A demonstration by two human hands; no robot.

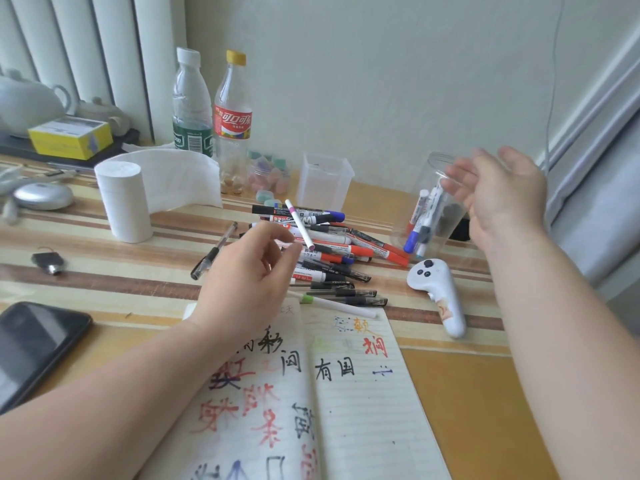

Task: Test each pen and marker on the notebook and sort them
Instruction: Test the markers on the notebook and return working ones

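Your left hand (249, 275) hovers above the notebook (346, 410), fingers loosely curled; a white pen (300, 225) slants up from its fingertips, though whether you pinch it I cannot tell. Behind lies the marker pile (332, 251). Rightward, your right hand (502, 195) spreads straight-fingered beside a tilted clear jar (437, 168) of markers

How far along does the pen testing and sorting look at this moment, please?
Done: the notebook is covered in test marks, and several markers sit in the clear jar. In hand: the left hand pinches a white pen; the right hand is open by the jar. Left: a large pile of pens.
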